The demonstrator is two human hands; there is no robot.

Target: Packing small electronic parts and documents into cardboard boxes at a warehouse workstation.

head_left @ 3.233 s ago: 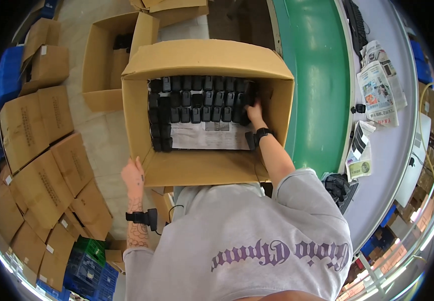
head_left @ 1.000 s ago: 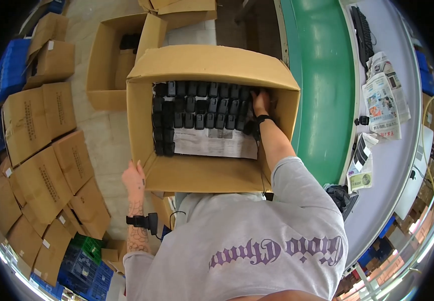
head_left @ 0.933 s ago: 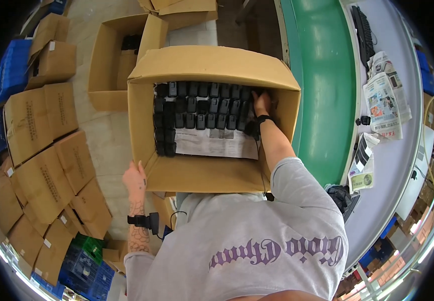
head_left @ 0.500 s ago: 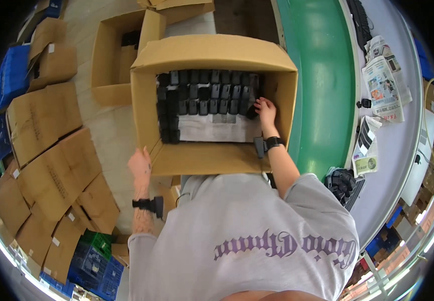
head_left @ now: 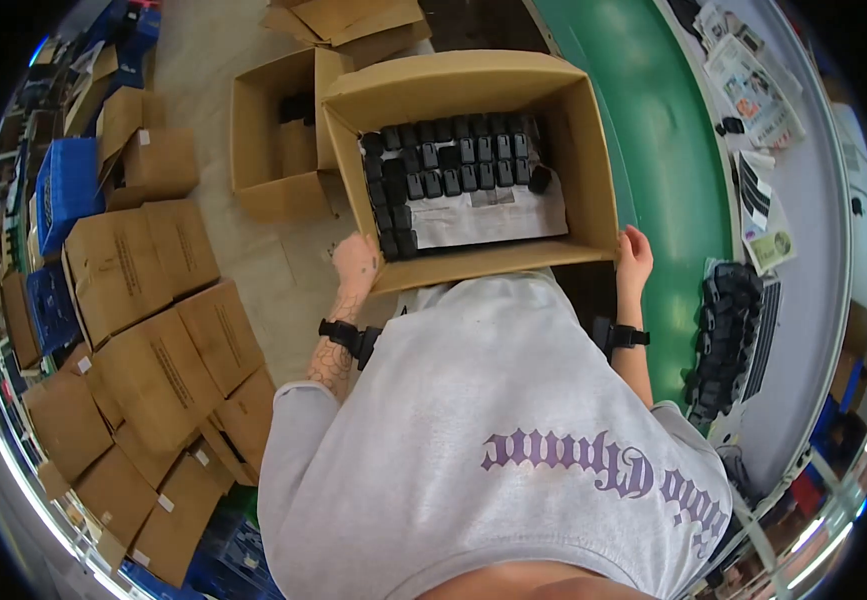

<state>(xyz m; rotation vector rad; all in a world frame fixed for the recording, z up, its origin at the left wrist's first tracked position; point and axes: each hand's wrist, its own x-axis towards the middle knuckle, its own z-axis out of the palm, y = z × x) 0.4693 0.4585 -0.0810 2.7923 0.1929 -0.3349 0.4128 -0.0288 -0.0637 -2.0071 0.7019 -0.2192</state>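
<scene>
An open cardboard box (head_left: 458, 88) stands in front of my body. Rows of small black plastic devices (head_left: 467, 150) fill its far and left sides, and one tilted black device (head_left: 540, 180) sits at the right end of the nearest row. Printed paper (head_left: 493, 218) shows below the rows at the box's near side. My left hand (head_left: 356, 262) is closed on the near left corner of the box. At the near right corner, my right hand (head_left: 634, 258) grips the box wall with curled fingers, its fingertips partly hidden. Each wrist wears a black strap with a small module.
A second open carton (head_left: 278, 195) stands on the floor beyond, to the left. Stacked cartons (head_left: 143, 260) and blue crates (head_left: 71, 190) line the left. A green surface (head_left: 658, 160) runs along the right, beside a pale bench with newspapers (head_left: 753, 90) and a heap of black parts (head_left: 725, 335).
My right hand has left the black device inside the box and moved to the outer right corner. The view has turned, and the box appears shifted right.
</scene>
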